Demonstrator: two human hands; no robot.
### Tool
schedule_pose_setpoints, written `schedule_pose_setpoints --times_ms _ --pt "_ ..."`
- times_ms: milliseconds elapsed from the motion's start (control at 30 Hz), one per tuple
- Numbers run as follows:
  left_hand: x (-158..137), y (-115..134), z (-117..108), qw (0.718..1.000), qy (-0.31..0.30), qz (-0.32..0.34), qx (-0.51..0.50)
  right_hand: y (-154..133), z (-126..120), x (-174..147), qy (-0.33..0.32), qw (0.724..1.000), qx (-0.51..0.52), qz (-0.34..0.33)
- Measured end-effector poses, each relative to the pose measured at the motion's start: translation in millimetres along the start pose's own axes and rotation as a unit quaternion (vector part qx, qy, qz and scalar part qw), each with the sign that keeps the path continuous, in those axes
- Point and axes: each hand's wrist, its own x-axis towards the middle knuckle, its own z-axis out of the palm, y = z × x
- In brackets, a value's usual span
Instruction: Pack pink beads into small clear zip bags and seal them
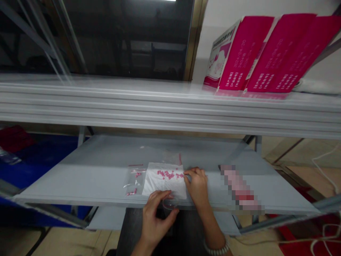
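Many small round pink pills [167,174] lie scattered on a white paper sheet [154,185] near the table's front edge. My left hand [156,217] holds a small clear zip bag [169,203] between thumb and fingers, its mouth spread at that edge. At the right side of the sheet, my right hand [197,185] has thumb and forefinger close together, touching or nearly touching the rightmost pills; whether a pill is between them is hidden. Left of the paper lies a clear zip bag [134,181] with several pink pills inside.
Another clear bag with a red strip [172,157] lies behind the paper. To the right is a pixelated pink object [238,186]. Above the grey table [87,167], a metal shelf [119,103] crosses the view and bears magenta boxes [245,53].
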Motion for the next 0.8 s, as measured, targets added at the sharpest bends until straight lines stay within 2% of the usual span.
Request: schedule_pose_setpoints --times_ms 133,233,300,400,500,567,667,733,800 --pt "0 -2 3 0.999 -0.007 -0.035 -0.001 1 -1 1 0.003 1.0 0.013 0.002" --pt "0 -2 5 0.998 -0.005 -0.066 -0.004 -5 -14 1 -0.004 0.999 0.046 -0.012" --pt "0 -3 7 0.997 -0.008 -0.081 -0.004 -15 -28 -1 -0.043 0.992 0.111 -0.045" --pt "1 -4 9 0.995 -0.011 -0.1 -0.002 -33 -48 -6 -0.136 0.959 0.232 -0.087" --pt "0 -6 9 0.992 -0.013 -0.123 -0.012 -37 -52 -7 -0.183 0.939 0.277 -0.094" --pt "0 -6 10 0.99 -0.021 -0.136 -0.025 -30 -44 -5 -0.156 0.953 0.245 -0.088" --pt "0 -6 9 0.989 -0.024 -0.143 -0.035 -12 -25 0 -0.063 0.989 0.129 -0.045" --pt "0 -6 8 0.989 -0.023 -0.145 -0.035 -3 -13 1 -0.021 0.997 0.073 -0.012" --pt "0 -6 7 0.988 -0.026 -0.147 -0.037 0 -5 1 -0.01 0.999 0.048 0.002"
